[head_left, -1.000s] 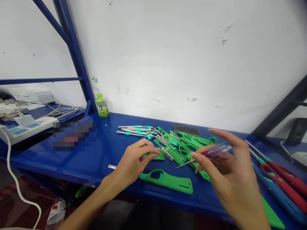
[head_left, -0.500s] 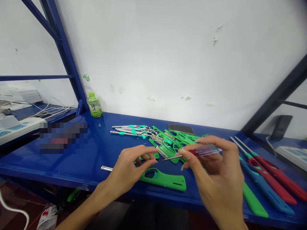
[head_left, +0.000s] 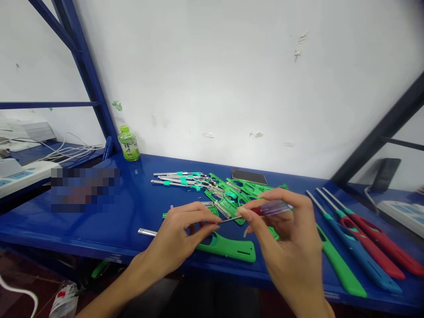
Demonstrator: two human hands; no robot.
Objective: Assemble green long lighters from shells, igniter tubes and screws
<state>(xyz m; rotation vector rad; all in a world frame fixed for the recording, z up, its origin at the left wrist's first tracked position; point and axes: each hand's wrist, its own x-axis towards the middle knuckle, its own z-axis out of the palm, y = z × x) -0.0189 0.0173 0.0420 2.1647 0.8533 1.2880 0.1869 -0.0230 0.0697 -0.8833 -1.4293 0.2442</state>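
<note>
- Right hand (head_left: 291,247): thumb and forefinger pinched closed around the screwdriver (head_left: 270,208) near the handle's front end; the other fingers curl loosely beneath.
- Left hand (head_left: 182,232): thumb and forefinger drawn almost together, fingertips right at the screwdriver's tip; whether they grip the tip or some tiny piece cannot be told.
- The screwdriver lies across the gap between the hands; its shaft slants down from the right fingertips to the left ones.
- Just below the left fingers, a green lighter (head_left: 232,248) lies on the blue table (head_left: 139,212); the left hand partly covers it.
- To the right of the right hand, a second green lighter (head_left: 344,269), a blue lighter (head_left: 367,258) and two red ones lie side by side.
- Beyond the fingertips, opened green casings (head_left: 233,206) are heaped; metal rods (head_left: 183,181) with teal parts lie to their left; a dark phone (head_left: 249,176) rests behind.
</note>
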